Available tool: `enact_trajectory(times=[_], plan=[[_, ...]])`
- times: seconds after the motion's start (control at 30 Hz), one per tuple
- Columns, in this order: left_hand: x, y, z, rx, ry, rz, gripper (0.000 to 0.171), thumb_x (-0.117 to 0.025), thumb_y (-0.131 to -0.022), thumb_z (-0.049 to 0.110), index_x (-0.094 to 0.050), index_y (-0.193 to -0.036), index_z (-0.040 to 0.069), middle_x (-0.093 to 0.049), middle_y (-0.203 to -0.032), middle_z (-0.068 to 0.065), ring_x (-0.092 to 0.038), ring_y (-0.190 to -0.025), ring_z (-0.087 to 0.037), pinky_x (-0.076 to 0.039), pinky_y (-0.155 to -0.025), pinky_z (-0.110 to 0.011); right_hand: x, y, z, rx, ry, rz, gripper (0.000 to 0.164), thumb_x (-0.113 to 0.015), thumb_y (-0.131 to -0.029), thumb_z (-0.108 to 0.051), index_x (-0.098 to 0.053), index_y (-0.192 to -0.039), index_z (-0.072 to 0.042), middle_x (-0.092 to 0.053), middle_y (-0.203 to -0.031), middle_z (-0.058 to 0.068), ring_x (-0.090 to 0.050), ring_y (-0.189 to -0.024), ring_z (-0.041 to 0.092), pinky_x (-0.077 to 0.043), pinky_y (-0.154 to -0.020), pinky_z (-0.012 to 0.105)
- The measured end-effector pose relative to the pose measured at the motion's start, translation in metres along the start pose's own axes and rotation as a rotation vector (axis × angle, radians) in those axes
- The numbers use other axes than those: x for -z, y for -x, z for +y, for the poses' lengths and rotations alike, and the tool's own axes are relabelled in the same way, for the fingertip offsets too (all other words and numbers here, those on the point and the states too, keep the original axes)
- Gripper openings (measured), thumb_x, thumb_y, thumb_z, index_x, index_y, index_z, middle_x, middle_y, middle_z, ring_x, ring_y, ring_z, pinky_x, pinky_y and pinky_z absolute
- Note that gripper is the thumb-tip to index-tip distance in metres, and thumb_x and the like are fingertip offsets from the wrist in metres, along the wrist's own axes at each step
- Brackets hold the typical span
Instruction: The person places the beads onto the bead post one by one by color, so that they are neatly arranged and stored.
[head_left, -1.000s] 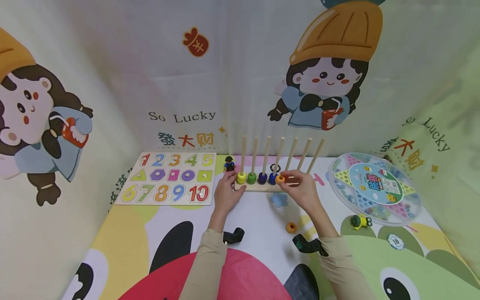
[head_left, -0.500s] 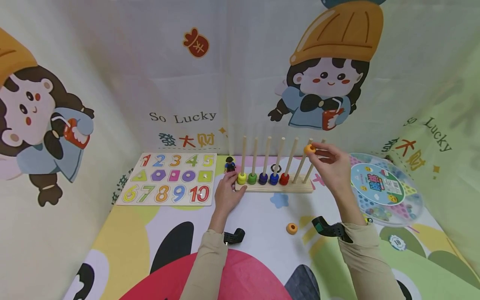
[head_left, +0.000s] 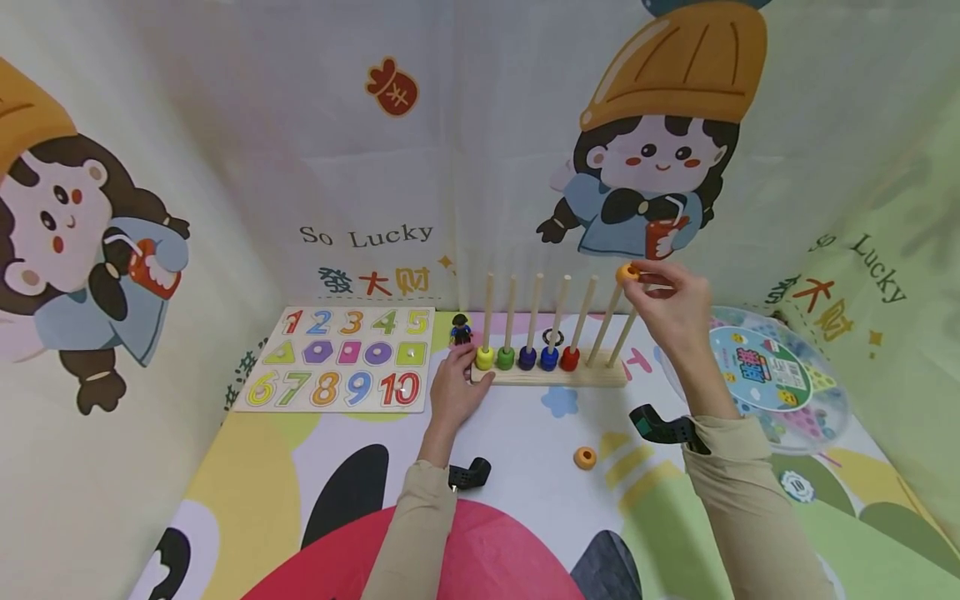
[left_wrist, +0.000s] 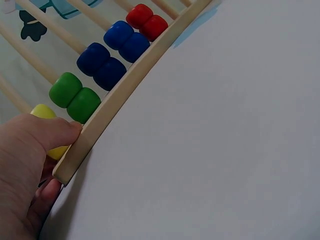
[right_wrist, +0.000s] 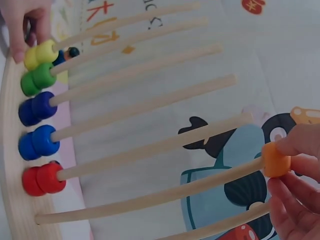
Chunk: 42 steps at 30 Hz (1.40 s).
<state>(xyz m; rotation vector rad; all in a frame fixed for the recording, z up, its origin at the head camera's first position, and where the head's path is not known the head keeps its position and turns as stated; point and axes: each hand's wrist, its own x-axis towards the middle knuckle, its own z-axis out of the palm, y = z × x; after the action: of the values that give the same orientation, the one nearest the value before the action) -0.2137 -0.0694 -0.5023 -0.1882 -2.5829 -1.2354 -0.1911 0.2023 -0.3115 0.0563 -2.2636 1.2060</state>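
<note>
A wooden peg rack [head_left: 555, 377] with a row of upright pegs stands on the table. Two beads each of yellow [left_wrist: 44, 111], green [left_wrist: 75, 97], dark blue [left_wrist: 101, 66], blue [left_wrist: 126, 41] and red [left_wrist: 147, 22] sit at the bottom of the first pegs; the two rightmost pegs carry none low down. My left hand [head_left: 454, 392] grips the rack's left end, thumb on the base. At the tip of the second peg from the right, my right hand [head_left: 671, 304] pinches an orange bead [right_wrist: 276, 159]. A second orange bead [head_left: 585, 457] lies on the table in front.
A number puzzle board [head_left: 333, 358] lies to the left. Behind the rack's left end is a small toy figure [head_left: 461, 329]. At right are a round game board [head_left: 757, 367], partly behind my right arm, and a white token [head_left: 797, 486].
My right hand has lifted the orange bead from low beside the red beads, up and rightward to the tip of the second peg from the right. The left hand keeps its place.
</note>
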Motion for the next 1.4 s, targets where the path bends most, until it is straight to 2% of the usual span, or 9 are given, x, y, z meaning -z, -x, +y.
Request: enact_trajectory(times=[0.13,0.2,0.47,0.67,0.93,1.03,1.27,1.4], plan=[[0.0,0.0,0.002,-0.002,0.007,-0.004,0.053,-0.077,-0.084,0.025,-0.063,-0.129,0.0,-0.056,-0.137,-0.01,-0.056,-0.109,-0.029,-0.051,-0.085,-0.041,0.0,-0.001,0.0,-0.01,0.046,-0.021,0.032,-0.07,-0.091,-0.02,-0.071,-0.115,0.001,-0.065,-0.116,0.015,-0.064,-0.099,0.022,-0.05,-0.082,0.016],[-0.001,0.0,0.002,-0.002,0.007,-0.007,0.053,-0.078,-0.084,0.025,-0.063,-0.129,0.0,-0.056,-0.137,-0.01,-0.056,-0.108,-0.029,-0.051,-0.086,-0.041,0.001,0.0,0.001,-0.008,0.061,-0.025,0.033,-0.069,-0.092,-0.021,-0.07,-0.116,0.0,-0.066,-0.116,0.014,-0.064,-0.1,0.024,-0.052,-0.085,0.02],[-0.002,-0.002,0.001,-0.008,-0.003,-0.013,0.053,-0.077,-0.084,0.026,-0.063,-0.129,0.001,-0.056,-0.136,-0.009,-0.057,-0.106,-0.027,-0.051,-0.084,-0.039,0.011,0.019,0.013,0.077,-0.005,-0.052,0.03,-0.069,-0.092,-0.016,-0.069,-0.117,0.001,-0.069,-0.115,0.014,-0.06,-0.093,-0.001,-0.049,-0.083,0.014],[-0.001,-0.003,0.0,-0.013,-0.006,-0.007,0.054,-0.078,-0.084,0.025,-0.063,-0.13,0.001,-0.057,-0.136,-0.009,-0.057,-0.103,-0.026,-0.052,-0.082,-0.037,0.017,0.042,0.026,0.064,-0.078,-0.169,0.028,-0.069,-0.092,-0.009,-0.068,-0.118,0.003,-0.067,-0.114,0.019,-0.059,-0.095,-0.006,-0.047,-0.083,0.01],[0.0,-0.002,-0.001,-0.021,-0.022,-0.014,0.054,-0.077,-0.085,0.025,-0.062,-0.129,-0.001,-0.056,-0.136,-0.009,-0.057,-0.107,-0.026,-0.053,-0.084,-0.036,0.012,0.081,0.055,0.069,-0.139,-0.372,0.026,-0.07,-0.09,-0.003,-0.068,-0.116,0.002,-0.07,-0.107,0.019,-0.063,-0.091,-0.003,-0.05,-0.081,0.012],[0.0,-0.002,0.0,-0.026,-0.017,-0.017,0.054,-0.077,-0.085,0.024,-0.062,-0.129,-0.002,-0.056,-0.137,-0.009,-0.057,-0.108,-0.027,-0.052,-0.084,-0.037,0.005,0.096,0.067,0.059,-0.147,-0.441,0.029,-0.072,-0.088,-0.003,-0.067,-0.116,0.002,-0.07,-0.106,0.019,-0.065,-0.092,0.002,-0.052,-0.081,0.015],[0.001,-0.001,0.001,-0.028,-0.002,-0.027,0.054,-0.077,-0.086,0.023,-0.061,-0.13,-0.002,-0.056,-0.138,-0.01,-0.057,-0.108,-0.028,-0.053,-0.083,-0.036,-0.006,0.127,0.091,0.061,-0.143,-0.617,0.031,-0.075,-0.085,-0.003,-0.068,-0.114,0.004,-0.071,-0.107,0.019,-0.07,-0.092,0.024,-0.057,-0.078,0.029],[0.001,-0.001,0.0,-0.027,-0.001,-0.017,0.054,-0.078,-0.085,0.022,-0.062,-0.13,-0.002,-0.056,-0.137,-0.01,-0.057,-0.105,-0.028,-0.052,-0.082,-0.038,-0.008,0.139,0.101,0.045,-0.132,-0.694,0.033,-0.079,-0.082,-0.007,-0.069,-0.113,0.003,-0.072,-0.106,0.015,-0.068,-0.092,0.027,-0.056,-0.078,0.031]])
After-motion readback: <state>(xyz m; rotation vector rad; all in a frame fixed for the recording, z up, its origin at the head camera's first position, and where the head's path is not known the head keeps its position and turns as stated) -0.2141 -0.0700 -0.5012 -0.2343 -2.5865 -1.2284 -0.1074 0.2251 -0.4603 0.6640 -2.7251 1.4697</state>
